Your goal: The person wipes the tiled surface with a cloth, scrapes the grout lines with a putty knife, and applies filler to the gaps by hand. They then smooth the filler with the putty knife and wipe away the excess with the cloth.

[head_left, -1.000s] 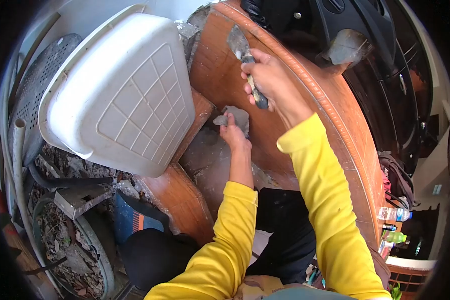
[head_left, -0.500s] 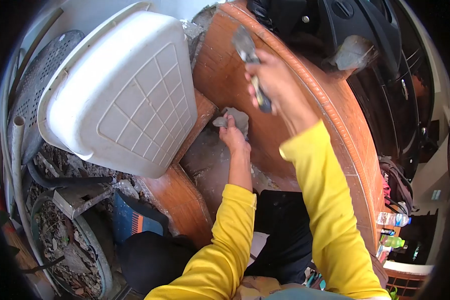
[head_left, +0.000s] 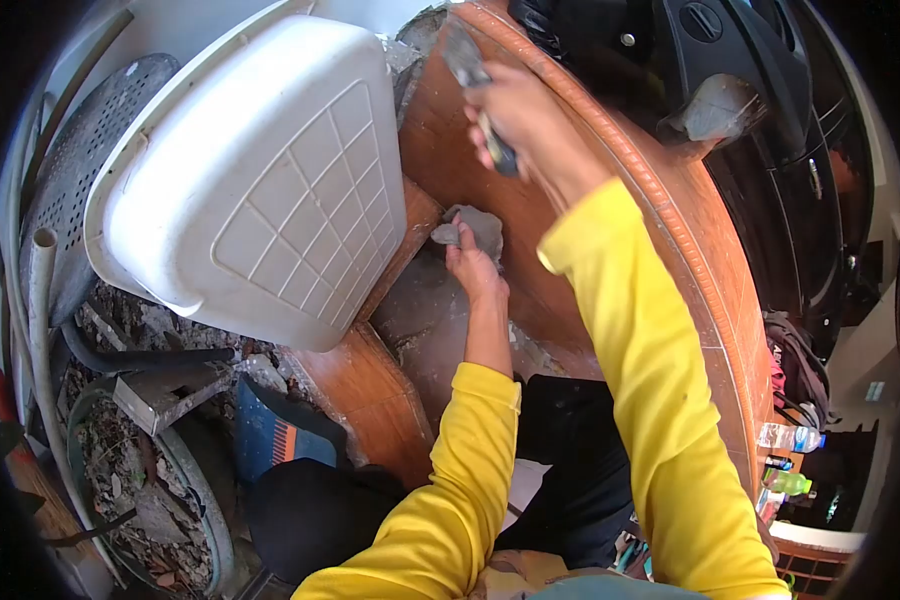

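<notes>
My right hand (head_left: 525, 115) is closed around the handle of a putty knife (head_left: 465, 58), which has a flat, dirt-smeared metal blade and a dark and yellowish handle. The blade points up and left, over the brown tiled surface (head_left: 435, 130). Lower and to the left, my left hand (head_left: 478, 270) grips a grey, irregular piece (head_left: 485, 232). Its material is not clear. The hand is over a dusty grey recess (head_left: 420, 300) between the brown tiles. The two hands are apart.
A large white plastic tub (head_left: 260, 190) leans on its side at left. Below it are a blue dustpan (head_left: 280, 430), a debris-filled round container (head_left: 215, 520) and a pipe (head_left: 40, 330). A black motorcycle (head_left: 760, 200) stands at right, near bottles (head_left: 790, 437).
My right hand and the putty knife have moved up and left. My left hand still holds the grey piece, and the whole view has shifted slightly.
</notes>
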`<action>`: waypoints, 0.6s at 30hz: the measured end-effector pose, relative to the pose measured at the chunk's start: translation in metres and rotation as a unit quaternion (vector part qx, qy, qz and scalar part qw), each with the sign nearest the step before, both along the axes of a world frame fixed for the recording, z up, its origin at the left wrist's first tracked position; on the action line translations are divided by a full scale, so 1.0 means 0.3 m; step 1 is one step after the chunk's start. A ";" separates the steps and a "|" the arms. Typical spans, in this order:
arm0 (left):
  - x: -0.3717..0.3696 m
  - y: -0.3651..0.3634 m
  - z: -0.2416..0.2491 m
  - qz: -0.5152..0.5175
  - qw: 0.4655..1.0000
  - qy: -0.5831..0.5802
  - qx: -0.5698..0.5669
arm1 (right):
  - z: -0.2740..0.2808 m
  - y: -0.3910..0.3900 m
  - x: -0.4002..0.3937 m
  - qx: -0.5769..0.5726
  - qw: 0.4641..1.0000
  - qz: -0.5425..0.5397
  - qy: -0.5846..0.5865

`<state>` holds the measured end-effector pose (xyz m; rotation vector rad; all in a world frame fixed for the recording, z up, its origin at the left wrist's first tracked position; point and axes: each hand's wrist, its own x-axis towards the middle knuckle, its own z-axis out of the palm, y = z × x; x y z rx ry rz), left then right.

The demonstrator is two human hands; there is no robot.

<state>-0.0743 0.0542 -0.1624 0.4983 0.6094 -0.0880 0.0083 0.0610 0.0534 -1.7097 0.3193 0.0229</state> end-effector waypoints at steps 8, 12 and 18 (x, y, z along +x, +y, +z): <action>0.033 -0.062 0.158 -0.024 0.936 -0.225 0.269 | 0.017 -0.142 -0.559 -0.065 0.986 -0.129 0.087; 0.247 -0.089 0.430 0.035 0.756 -0.412 0.507 | -0.001 -0.189 -0.667 -0.069 0.982 -0.174 0.032; 0.350 -0.081 0.103 0.018 0.818 -0.291 0.495 | -0.077 -0.209 -0.712 -0.050 0.983 -0.168 0.047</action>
